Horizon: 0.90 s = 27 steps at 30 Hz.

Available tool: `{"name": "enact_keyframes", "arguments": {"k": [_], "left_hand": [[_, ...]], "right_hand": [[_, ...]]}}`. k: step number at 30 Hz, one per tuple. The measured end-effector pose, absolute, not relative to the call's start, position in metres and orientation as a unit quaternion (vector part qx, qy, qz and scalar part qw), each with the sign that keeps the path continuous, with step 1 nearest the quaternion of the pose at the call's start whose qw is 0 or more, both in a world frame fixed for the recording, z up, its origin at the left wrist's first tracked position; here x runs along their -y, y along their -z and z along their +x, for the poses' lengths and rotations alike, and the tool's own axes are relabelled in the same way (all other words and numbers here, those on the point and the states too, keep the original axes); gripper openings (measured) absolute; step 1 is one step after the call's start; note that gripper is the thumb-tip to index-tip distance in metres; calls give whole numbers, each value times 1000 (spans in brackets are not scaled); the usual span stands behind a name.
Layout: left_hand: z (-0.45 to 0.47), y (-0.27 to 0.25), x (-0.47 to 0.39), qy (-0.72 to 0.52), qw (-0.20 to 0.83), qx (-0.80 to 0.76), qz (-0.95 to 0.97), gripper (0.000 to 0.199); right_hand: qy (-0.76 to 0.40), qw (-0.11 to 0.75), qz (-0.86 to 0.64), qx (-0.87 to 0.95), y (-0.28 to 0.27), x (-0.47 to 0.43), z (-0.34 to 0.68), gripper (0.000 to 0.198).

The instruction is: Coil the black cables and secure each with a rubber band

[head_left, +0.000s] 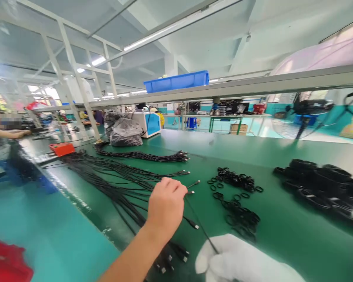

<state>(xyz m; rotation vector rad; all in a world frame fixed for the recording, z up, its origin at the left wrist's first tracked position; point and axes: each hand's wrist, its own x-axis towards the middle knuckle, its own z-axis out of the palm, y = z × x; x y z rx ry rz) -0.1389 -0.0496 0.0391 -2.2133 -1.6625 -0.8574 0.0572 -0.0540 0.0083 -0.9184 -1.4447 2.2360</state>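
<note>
My bare left hand is closed over a black USB cable above the green bench. From that fist the cable runs down to my right hand, which wears a white glove and has its fingers closed around it. A long bundle of black cables fans out under and left of my left hand. Several USB plugs poke out around the wrist. Small black rings lie in loose piles just beyond my right hand. What sits inside the glove's grip is partly hidden.
Coiled black cables are heaped at the right. Another cable bundle lies farther back, near a plastic-wrapped pile and an orange block. A shelf with a blue bin spans above. A person sits at far left.
</note>
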Motion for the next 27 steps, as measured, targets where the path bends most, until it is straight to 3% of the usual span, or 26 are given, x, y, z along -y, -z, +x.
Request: {"name": "enact_keyframes", "arguments": {"k": [3,7,12,22,27], "left_hand": [[-125,-46,53,251,33,505,-825,34],[-114,-48,50,158,-120,436,-878,18],[-106,-58,39,124,-185,419,-880,23],[-99,-62,28,133,-200,393,-888,24],[-98,-29,33,185,-129,411,-884,25]], "right_hand": [[-856,136,-263,424,-4,48,46,30],[-913,105,-166,357,19,33,46,27],[-945,72,-81,309,32,34,53,34],[-940,63,-61,329,41,37,54,40],[-921,169,-30,349,34,36,53,32]]}}
